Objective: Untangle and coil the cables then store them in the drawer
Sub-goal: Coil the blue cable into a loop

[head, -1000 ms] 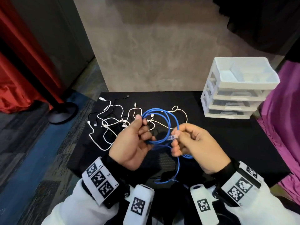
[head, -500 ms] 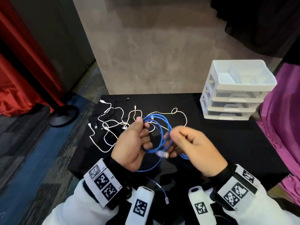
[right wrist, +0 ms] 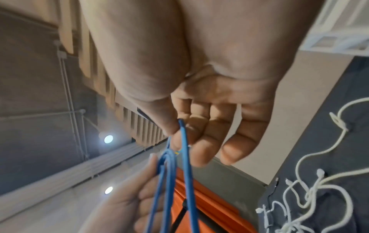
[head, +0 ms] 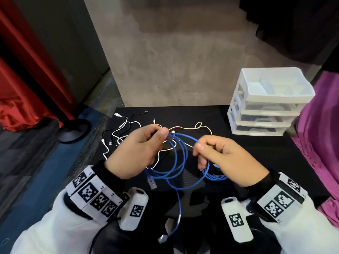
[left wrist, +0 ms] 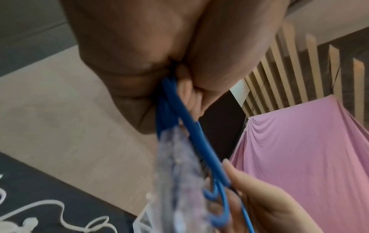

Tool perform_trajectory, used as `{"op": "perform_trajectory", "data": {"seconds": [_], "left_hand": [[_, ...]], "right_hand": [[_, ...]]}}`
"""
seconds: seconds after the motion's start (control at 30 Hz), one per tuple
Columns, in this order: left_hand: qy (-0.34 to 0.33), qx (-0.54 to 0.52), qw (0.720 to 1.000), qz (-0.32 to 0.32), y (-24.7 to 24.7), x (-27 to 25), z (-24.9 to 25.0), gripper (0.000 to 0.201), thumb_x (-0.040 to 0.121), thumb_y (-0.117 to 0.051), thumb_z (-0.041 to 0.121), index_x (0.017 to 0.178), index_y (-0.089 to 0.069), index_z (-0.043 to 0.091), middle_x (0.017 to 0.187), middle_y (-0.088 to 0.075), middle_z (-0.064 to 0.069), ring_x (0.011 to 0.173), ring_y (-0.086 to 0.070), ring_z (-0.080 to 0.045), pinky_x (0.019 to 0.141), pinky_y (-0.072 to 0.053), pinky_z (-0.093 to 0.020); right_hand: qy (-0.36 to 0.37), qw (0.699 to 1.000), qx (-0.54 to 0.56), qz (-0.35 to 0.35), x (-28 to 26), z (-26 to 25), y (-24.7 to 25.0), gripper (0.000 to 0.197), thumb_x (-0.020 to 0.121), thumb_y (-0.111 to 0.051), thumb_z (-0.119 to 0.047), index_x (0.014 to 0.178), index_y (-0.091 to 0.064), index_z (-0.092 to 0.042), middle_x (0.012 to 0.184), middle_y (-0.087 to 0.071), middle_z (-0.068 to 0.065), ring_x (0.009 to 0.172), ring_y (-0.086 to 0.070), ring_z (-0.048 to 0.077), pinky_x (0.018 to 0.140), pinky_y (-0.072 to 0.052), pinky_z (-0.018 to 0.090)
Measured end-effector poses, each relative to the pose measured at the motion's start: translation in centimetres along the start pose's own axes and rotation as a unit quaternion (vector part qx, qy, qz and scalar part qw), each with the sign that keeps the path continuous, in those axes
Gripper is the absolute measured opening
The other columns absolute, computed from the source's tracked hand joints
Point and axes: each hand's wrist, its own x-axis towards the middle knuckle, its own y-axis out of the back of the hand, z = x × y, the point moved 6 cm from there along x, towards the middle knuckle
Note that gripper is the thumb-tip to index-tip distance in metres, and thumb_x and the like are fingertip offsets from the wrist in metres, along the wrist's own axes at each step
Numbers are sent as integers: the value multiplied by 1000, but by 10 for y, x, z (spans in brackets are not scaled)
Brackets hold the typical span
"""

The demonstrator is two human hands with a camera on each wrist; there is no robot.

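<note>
Step in hand: coiling the blue cable [head: 180,162], held in the air above the near part of the black surface [head: 238,143]; untangling of this one looks done, storing not begun.
Left hand [head: 139,151]: fingers curled, thumb pressed on top, pinching the gathered loops at their far-left end; wrist view shows several blue strands bunched in the grip.
Right hand [head: 225,158]: thumb and forefinger pinching a single strand at the right side of the loops; remaining fingers loosely curled, holding nothing seen.
Blue cable, lie: a few loose, uneven loops hanging between the two hands; one clear plug [head: 152,183] dangling below the left hand; a tail dropping toward the near edge, ending in a second plug [head: 163,239].
Other cables: white cables [head: 117,132] and a thin black cable [head: 135,114] tangled on the surface, far left of the hands, untouched.
Drawer unit [head: 267,101]: white, far right on the surface, well apart from the hands; open tray on top, drawers below appear closed.
Next move, judged: feeding the right-hand strand into the left-hand bundle as another loop, then taking up the hanging tail.
Risk, judged: uneven loops slipping out of the pinch; dangling plug snagging a loop.
</note>
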Motion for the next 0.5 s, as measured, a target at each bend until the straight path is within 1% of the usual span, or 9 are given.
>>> {"op": "perform_trajectory", "data": {"seconds": [0.07, 0.13, 0.2, 0.27, 0.3, 0.37, 0.4, 0.43, 0.5], "left_hand": [[-7, 3, 1000, 28, -3, 0, -6, 27, 106, -47, 28, 84, -53, 13, 56, -31, 8, 47, -22, -10, 40, -22, -19], [-23, -10, 999, 47, -11, -1, -8, 26, 106, -47, 27, 85, -54, 14, 56, -32, 6, 44, -24, -7, 40, -26, -18], [-27, -35, 998, 55, -19, -1, -10, 25, 106, -47, 27, 85, -54, 15, 56, -34, 6, 43, -26, -6, 39, -27, -18], [-21, -55, 997, 56, -24, 0, -12, 25, 106, -46, 28, 91, -56, 10, 55, -36, 7, 43, -27, -6, 40, -28, -19], [-15, -63, 996, 60, -26, 1, -13, 26, 106, -46, 28, 96, -56, 7, 54, -37, 8, 43, -28, -6, 40, -28, -19], [-2, -88, 994, 69, -28, 1, -15, 27, 107, -45, 27, 101, -56, 3, 53, -39, 10, 43, -29, -5, 41, -30, -20], [3, -101, 993, 66, -28, 1, -16, 27, 107, -44, 27, 102, -56, 3, 55, -39, 8, 43, -29, -6, 43, -33, -21], [10, -111, 992, 55, -29, 1, -17, 26, 108, -44, 26, 102, -56, 4, 58, -40, 6, 45, -31, -8, 45, -39, -23], [31, -125, 992, 20, -33, 1, -22, 31, 108, -43, 27, 104, -57, 0, 64, -40, 1, 49, -36, -11, 54, -53, -30]], "right_hand": [[-17, 996, 87, 31, -1, 1, -6, 24, 104, -58, -30, 96, -66, -9, 86, -68, 10, 84, -65, 23, 78, -56, 43], [-38, 985, 162, 50, -1, 6, -19, 27, 99, -66, -36, 106, -64, -11, 95, -66, 5, 94, -68, 27, 81, -60, 41], [-50, 977, 196, 74, 1, 11, -28, 40, 93, -71, -39, 124, -56, -18, 99, -70, 4, 100, -73, 31, 84, -59, 41], [-37, 979, 177, 99, 2, 13, -30, 55, 92, -75, -38, 137, -45, -28, 101, -74, 5, 94, -75, 28, 91, -57, 43], [-16, 985, 134, 109, 2, 12, -30, 53, 93, -75, -34, 138, -45, -30, 98, -73, 3, 90, -74, 27, 93, -57, 44], [20, 992, 4, 123, 2, 6, -28, 32, 100, -67, -25, 129, -57, -32, 89, -69, -4, 84, -70, 21, 89, -56, 44], [28, 990, -44, 132, 3, 3, -27, 21, 104, -61, -22, 122, -63, -32, 85, -69, -6, 80, -69, 17, 85, -55, 41], [30, 987, -68, 144, 3, 2, -25, 18, 106, -55, -21, 115, -66, -31, 81, -69, -5, 74, -68, 14, 79, -55, 38], [26, 986, -57, 158, 3, -1, -20, 23, 109, -48, -19, 109, -69, -27, 74, -66, -2, 63, -66, 13, 68, -53, 33]]}}
